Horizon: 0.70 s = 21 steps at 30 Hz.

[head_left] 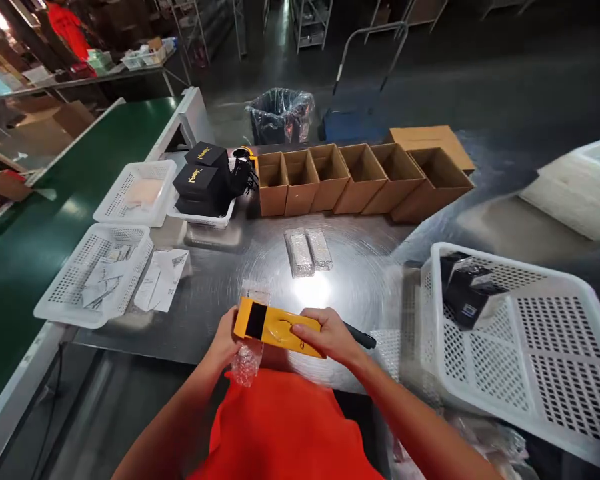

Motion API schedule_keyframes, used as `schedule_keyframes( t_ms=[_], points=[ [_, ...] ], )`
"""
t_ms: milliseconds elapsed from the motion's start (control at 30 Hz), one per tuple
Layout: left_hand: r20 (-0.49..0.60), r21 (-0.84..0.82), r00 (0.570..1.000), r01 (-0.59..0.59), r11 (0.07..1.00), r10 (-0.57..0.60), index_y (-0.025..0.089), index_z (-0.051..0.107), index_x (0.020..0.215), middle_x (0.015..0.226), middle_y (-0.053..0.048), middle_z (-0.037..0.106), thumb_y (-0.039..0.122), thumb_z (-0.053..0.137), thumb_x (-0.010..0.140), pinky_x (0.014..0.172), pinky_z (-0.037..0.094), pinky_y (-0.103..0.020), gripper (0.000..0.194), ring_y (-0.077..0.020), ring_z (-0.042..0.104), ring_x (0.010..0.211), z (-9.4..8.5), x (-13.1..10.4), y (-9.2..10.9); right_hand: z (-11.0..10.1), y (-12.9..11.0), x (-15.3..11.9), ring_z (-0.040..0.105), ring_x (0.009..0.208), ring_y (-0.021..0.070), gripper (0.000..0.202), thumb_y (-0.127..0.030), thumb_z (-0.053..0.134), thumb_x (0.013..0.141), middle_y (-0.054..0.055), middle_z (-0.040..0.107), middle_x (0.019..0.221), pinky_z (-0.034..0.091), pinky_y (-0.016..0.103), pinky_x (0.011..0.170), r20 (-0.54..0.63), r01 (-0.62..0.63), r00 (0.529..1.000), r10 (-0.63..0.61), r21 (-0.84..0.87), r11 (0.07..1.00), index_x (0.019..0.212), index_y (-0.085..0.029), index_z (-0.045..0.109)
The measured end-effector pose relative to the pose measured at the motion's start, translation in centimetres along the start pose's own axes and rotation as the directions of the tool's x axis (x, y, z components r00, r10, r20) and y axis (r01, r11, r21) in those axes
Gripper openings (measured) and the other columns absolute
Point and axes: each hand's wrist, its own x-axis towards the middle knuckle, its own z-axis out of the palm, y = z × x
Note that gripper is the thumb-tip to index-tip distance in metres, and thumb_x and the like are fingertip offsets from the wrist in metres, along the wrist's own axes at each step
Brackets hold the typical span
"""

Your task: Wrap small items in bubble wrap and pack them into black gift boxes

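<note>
A slim yellow box [279,327] with a black band near its left end is held level above the front edge of the metal table. My left hand [226,339] closes on its left end. At the other end, my right hand [330,335] grips it with the thumb on top. A strip of bubble wrap [247,363] passes behind the box beside my left hand. Past my right hand lies a black elongated object [361,335], partly hidden. Two bubble-wrapped packs [309,252] lie side by side farther back on the table.
Open cardboard boxes [325,190] stand in a row at the back. Black boxes [203,180] are stacked at the back left. Papers [161,280] lie beside a white basket [125,230] at left. A large white crate [523,263] with black packages stands right. A green conveyor [75,207] runs along the left.
</note>
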Motion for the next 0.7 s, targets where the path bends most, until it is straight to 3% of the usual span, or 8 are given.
schedule_keyframes(
  t_ms=[100, 233, 400, 500, 600, 700],
  points=[
    [0.023, 0.192, 0.992, -0.127, 0.973, 0.125, 0.017, 0.067, 0.079, 0.082, -0.004, 0.070, 0.011, 0.083, 0.044, 0.078, 0.046, -0.030, 0.039, -0.0235, 0.062, 0.085, -0.8, -0.6, 0.3, -0.4, 0.3, 0.2, 0.037, 0.046, 0.0083, 0.056, -0.073, 0.063, 0.072, -0.004, 0.044, 0.050, 0.023, 0.021, 0.040, 0.026, -0.009, 1.000, 0.010, -0.057, 0.998, 0.059, -0.020, 0.052],
    [0.115, 0.301, 0.991, -0.103, 0.948, 0.071, 0.018, 0.063, 0.090, 0.089, -0.004, 0.070, 0.015, 0.087, 0.040, 0.082, 0.046, -0.033, 0.056, -0.0242, 0.062, 0.089, -1.2, -1.4, 0.3, -0.7, 0.4, 0.1, 0.037, 0.047, 0.0086, 0.058, -0.075, 0.061, 0.072, -0.004, 0.043, 0.050, 0.023, 0.022, 0.041, 0.100, -0.007, 0.995, 0.024, -0.162, 0.987, 0.059, -0.020, 0.049],
    [0.238, 0.237, 0.971, -0.095, 0.967, 0.038, 0.019, 0.058, 0.103, 0.107, -0.009, 0.067, 0.022, 0.091, 0.043, 0.087, 0.047, -0.036, 0.068, -0.0281, 0.062, 0.100, -1.9, -2.8, 0.3, -0.6, 0.7, -0.6, 0.035, 0.049, 0.0085, 0.060, -0.076, 0.057, 0.074, -0.004, 0.039, 0.051, 0.022, 0.023, 0.043, 0.134, 0.082, 0.990, -0.047, -0.267, 0.960, 0.057, -0.021, 0.043],
    [0.365, 0.126, 0.931, -0.025, 0.992, -0.023, 0.019, 0.058, 0.110, 0.112, -0.010, 0.067, 0.025, 0.094, 0.044, 0.092, 0.046, -0.039, 0.075, -0.0310, 0.061, 0.108, -2.3, -4.0, 1.2, -0.7, 0.9, -1.3, 0.033, 0.048, 0.0085, 0.061, -0.078, 0.053, 0.077, -0.004, 0.037, 0.051, 0.023, 0.023, 0.044, 0.153, 0.121, 0.985, -0.085, -0.245, 0.962, 0.057, -0.022, 0.040],
    [0.500, -0.073, 0.865, 0.082, 0.994, -0.035, 0.020, 0.058, 0.125, 0.126, -0.012, 0.065, 0.041, 0.091, 0.057, 0.100, 0.044, -0.041, 0.078, -0.0336, 0.057, 0.121, -2.4, -5.2, 2.2, -1.2, 1.1, -1.9, 0.035, 0.047, 0.0091, 0.062, -0.080, 0.052, 0.077, -0.004, 0.038, 0.050, 0.023, 0.024, 0.044, 0.177, 0.165, 0.976, -0.126, -0.233, 0.958, 0.058, -0.022, 0.039],
    [0.514, -0.173, 0.858, 0.102, 0.980, 0.001, 0.021, 0.060, 0.130, 0.135, -0.013, 0.062, 0.054, 0.080, 0.070, 0.104, 0.042, -0.040, 0.072, -0.0340, 0.055, 0.127, -2.1, -5.9, 2.5, -1.7, 1.1, -2.2, 0.038, 0.047, 0.0094, 0.064, -0.083, 0.050, 0.077, -0.002, 0.042, 0.052, 0.024, 0.025, 0.044, 0.194, 0.216, 0.966, -0.172, -0.235, 0.948, 0.058, -0.022, 0.040]
  ],
)
